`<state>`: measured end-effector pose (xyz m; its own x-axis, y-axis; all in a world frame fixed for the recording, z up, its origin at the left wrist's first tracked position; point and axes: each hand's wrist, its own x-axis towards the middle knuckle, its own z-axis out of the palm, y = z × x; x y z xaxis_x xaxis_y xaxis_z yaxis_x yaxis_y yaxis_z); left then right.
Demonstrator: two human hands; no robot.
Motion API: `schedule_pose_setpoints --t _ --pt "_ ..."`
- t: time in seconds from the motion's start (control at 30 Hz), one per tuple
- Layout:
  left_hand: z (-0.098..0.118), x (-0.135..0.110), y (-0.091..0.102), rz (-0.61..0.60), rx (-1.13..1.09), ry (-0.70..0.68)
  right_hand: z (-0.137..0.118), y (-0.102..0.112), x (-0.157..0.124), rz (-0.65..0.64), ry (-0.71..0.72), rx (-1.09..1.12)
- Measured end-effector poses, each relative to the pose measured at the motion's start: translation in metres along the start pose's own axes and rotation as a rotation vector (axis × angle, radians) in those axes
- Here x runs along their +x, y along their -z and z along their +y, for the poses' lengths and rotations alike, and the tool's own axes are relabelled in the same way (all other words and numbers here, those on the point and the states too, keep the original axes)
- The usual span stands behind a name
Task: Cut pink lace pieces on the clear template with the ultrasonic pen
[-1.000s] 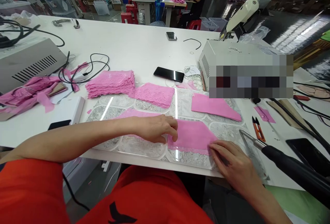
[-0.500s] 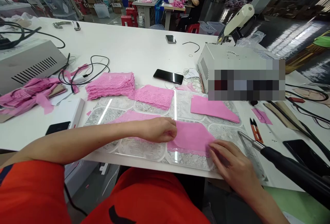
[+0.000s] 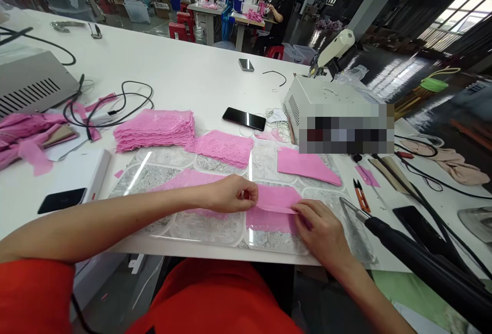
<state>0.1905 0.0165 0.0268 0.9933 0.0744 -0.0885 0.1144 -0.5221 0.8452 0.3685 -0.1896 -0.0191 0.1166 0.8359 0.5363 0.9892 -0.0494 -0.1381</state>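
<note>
A pink fabric piece point(image 3: 277, 198) lies over a pink lace piece point(image 3: 271, 221) on a clear patterned mat point(image 3: 207, 229). My left hand point(image 3: 234, 194) pinches the fabric's left end between thumb and fingertips. At its right end, my right hand point(image 3: 321, 229) grips the near edge, which is lifted slightly off the lace. Another pink piece point(image 3: 184, 178) lies partly hidden under my left forearm. Behind are a tall stack of pink lace point(image 3: 156, 130), a lower lace pile point(image 3: 224, 148) and a stack of smooth pink pieces point(image 3: 307, 165).
A grey box point(image 3: 330, 93) stands at the back right, with cables beside it. A black-handled tool with a bent metal tip point(image 3: 400, 236) juts in from the right, near orange snips point(image 3: 361, 195). Phones point(image 3: 244, 119) and a white box point(image 3: 94, 170) lie about. A person sews in the background.
My right hand has moved left and up, now holding the fabric's near edge, which is raised and drawn away from me. My left hand still pinches the left end. The view has shifted slightly.
</note>
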Motion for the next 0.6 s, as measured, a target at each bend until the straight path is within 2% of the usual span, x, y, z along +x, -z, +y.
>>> schedule_pose_setpoints --t 0.17,0.3,0.43,0.6 --pt "-0.009 0.001 -0.004 0.014 -0.102 0.019 0.030 0.007 0.009 0.002 -0.039 -0.116" --pt "-0.013 0.003 -0.005 0.034 -0.200 0.042 0.031 0.006 0.041 0.035 -0.084 -0.122" --pt "-0.016 -0.004 0.001 0.085 -0.392 0.091 -0.004 0.002 0.084 0.058 0.009 0.024" --pt "-0.025 -0.035 0.020 0.233 -0.705 0.234 -0.073 -0.025 0.136 -0.059 0.278 0.241"
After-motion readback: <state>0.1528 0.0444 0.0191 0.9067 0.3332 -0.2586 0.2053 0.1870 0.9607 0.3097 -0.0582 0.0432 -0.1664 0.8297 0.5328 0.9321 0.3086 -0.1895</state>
